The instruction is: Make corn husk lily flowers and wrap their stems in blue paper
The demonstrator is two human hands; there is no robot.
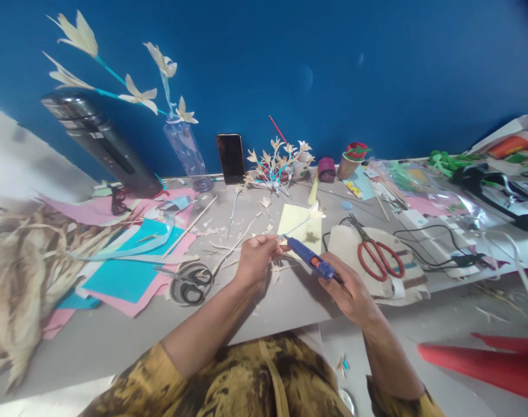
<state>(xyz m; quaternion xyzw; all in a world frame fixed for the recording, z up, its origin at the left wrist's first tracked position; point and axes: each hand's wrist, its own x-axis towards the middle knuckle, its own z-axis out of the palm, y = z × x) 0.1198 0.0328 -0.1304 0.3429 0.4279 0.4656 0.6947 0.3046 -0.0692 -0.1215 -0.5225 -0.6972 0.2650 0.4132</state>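
My right hand [347, 288] is wrapped around a blue hot glue gun [310, 256], its nozzle pointing left toward the fingers of my other hand. In a pinch, my left hand [259, 255] holds the thin pale-blue stem of a handmade flower [315, 213] with cream petals. The glue gun's tip meets or nearly meets the stem end at my fingertips; I cannot tell which. Beneath the flower lies a pale yellow paper [290, 219] with a dark smudge. Red-handled scissors [379, 258] rest on a folded cloth [340, 246] right of the glue gun.
Black-handled scissors [192, 284], blue paper [129, 266] and dried husks [16, 278] lie to the left. Along the wall stand a dark flask [112, 150], a clear bottle [188, 153] of flowers, a phone [230, 158] and a flower cluster [277, 168]. A power strip [433, 243] with cables lies right.
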